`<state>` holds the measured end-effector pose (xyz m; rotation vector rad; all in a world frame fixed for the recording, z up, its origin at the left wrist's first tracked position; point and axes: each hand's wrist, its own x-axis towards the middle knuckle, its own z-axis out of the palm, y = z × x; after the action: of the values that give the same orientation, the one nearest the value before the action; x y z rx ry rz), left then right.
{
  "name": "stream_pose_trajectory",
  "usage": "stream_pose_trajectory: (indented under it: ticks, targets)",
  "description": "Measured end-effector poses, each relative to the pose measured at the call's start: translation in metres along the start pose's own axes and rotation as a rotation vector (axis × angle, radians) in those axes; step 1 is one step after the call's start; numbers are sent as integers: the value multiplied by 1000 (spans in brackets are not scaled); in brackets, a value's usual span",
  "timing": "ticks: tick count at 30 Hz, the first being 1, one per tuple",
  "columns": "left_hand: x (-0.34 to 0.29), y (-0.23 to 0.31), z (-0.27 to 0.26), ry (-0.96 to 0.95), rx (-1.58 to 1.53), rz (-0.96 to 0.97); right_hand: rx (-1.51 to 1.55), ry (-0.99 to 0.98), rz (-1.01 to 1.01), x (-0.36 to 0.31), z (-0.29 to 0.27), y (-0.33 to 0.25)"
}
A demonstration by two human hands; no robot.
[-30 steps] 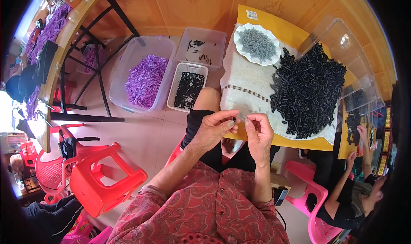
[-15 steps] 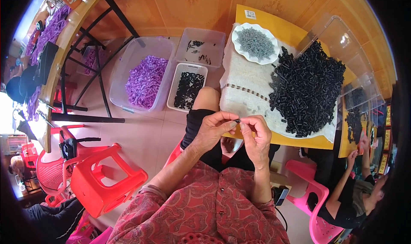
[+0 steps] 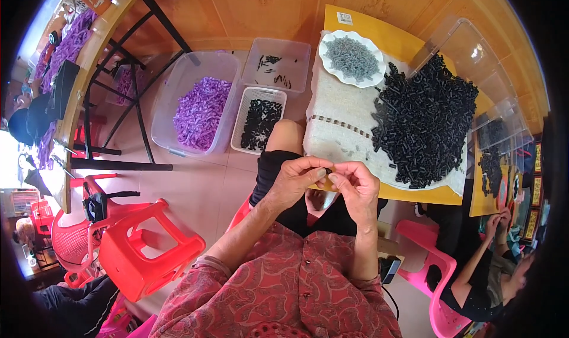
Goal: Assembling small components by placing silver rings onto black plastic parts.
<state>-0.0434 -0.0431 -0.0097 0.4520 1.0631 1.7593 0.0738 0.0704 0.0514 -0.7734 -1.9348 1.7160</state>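
Observation:
My left hand (image 3: pixel 294 182) and my right hand (image 3: pixel 359 190) meet above my lap, close to the table's near edge. A small black piece (image 3: pixel 328 171) is pinched between their fingertips, mostly covered by the fingers. On the yellow table (image 3: pixel 409 39) lies a white cloth (image 3: pixel 329 108), which carries a big heap of short black tube-like parts (image 3: pixel 424 127). At the cloth's far left corner stands a white scalloped plate (image 3: pixel 323 57) with small grey pieces (image 3: pixel 354 59) on it.
Left on the floor stand a clear tub (image 3: pixel 161 115) of purple pieces, a white basket (image 3: pixel 235 133) of black parts and a clear box (image 3: pixel 268 45). A red stool (image 3: pixel 133 252) is lower left. Another person (image 3: pixel 483 278) sits at right by a pink chair (image 3: pixel 441 311).
My right hand has shifted slightly right and its fingers have curled closer over the small black piece, which now shows less. The other person's hands have come together.

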Motion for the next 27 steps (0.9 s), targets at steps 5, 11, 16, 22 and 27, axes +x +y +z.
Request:
stream_pose_trajectory:
  ticks: [5, 11, 16, 22, 27]
  targets:
    - [2, -4, 1, -31, -210, -25, 44, 22, 33, -1, -2, 0]
    - [-2, 2, 2, -24, -172, -29, 77, 21, -22, -2, 2, 15]
    - [-1, 2, 2, -67, -107, -5, 114, -40, 47, -5, -3, 5]
    - [0, 0, 3, -87, -126, -27, -66, 112, -27, -8, -20, 14]
    - [0, 0, 1, -82, -216, -40, -549, 468, -226, 3, -58, 35]
